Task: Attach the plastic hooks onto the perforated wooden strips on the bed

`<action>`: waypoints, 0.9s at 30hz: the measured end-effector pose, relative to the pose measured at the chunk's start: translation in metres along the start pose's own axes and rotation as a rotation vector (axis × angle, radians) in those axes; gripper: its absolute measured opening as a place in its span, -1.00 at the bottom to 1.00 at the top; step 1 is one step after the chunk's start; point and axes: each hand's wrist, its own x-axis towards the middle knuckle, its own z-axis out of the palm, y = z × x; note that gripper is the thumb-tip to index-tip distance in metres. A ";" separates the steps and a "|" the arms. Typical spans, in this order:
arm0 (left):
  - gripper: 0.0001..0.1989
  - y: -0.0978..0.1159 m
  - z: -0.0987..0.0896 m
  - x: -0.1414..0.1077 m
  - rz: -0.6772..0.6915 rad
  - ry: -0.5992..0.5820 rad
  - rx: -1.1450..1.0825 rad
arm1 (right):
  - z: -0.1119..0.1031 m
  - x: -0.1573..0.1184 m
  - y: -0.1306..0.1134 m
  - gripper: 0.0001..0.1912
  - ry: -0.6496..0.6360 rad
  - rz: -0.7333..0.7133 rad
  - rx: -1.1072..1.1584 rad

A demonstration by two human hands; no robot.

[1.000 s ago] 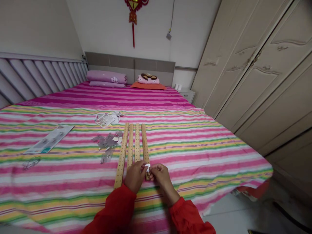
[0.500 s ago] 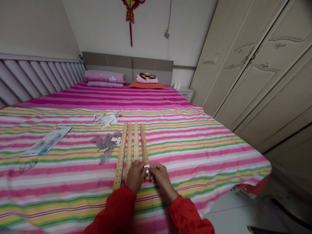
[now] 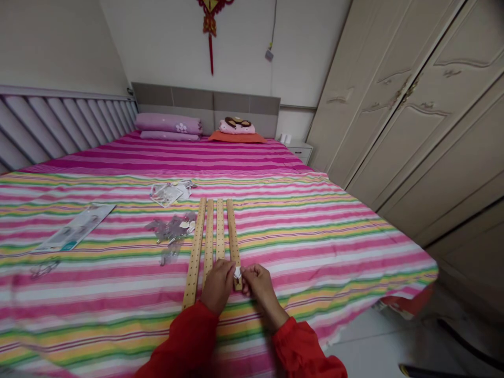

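Observation:
Four perforated wooden strips lie side by side on the striped bedspread, the rightmost strip (image 3: pixel 232 231) set a little apart from the others. A small white piece (image 3: pixel 237 272) is at the near end of that strip, between my two hands. My left hand (image 3: pixel 219 286) is closed, with thumb and fingertips pinching at the white piece's left edge. On its other side my right hand (image 3: pixel 260 286) is closed too, its fingertips pinched together by the piece's right edge. A small dark part shows on the strip just below the white piece.
Left of the strips lie small clear bags (image 3: pixel 172 229), with white packets (image 3: pixel 171 192) beyond them. A flat clear package (image 3: pixel 79 228) and a thin wire-like bundle (image 3: pixel 46 267) lie farther left. The bed's edge (image 3: pixel 386 304) is at the right.
The white piece looks flatter and wider against the strip than before. My fingertips have shifted slightly apart around it, and the strips have stayed in place.

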 end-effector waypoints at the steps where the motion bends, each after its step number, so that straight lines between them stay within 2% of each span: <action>1: -0.69 0.000 -0.002 -0.001 0.016 0.008 0.008 | 0.000 -0.002 -0.001 -0.64 0.008 -0.007 -0.032; 7: -0.62 -0.001 -0.010 -0.008 0.042 -0.003 0.174 | 0.000 -0.007 -0.010 -0.58 -0.001 0.033 -0.303; 11: -0.58 0.004 -0.010 -0.011 0.013 -0.035 0.242 | 0.004 0.000 -0.013 -0.59 -0.028 0.108 -0.346; 18: -0.58 0.008 -0.011 -0.010 -0.025 -0.096 0.236 | 0.007 0.008 0.002 -0.62 0.057 0.016 -0.331; 24: -0.62 0.012 -0.010 -0.012 -0.067 -0.109 0.245 | 0.008 0.012 0.011 -0.67 0.170 -0.126 -0.340; 27: -0.65 0.010 -0.014 -0.009 -0.071 -0.116 0.209 | 0.009 0.009 0.009 -0.64 0.149 -0.095 -0.323</action>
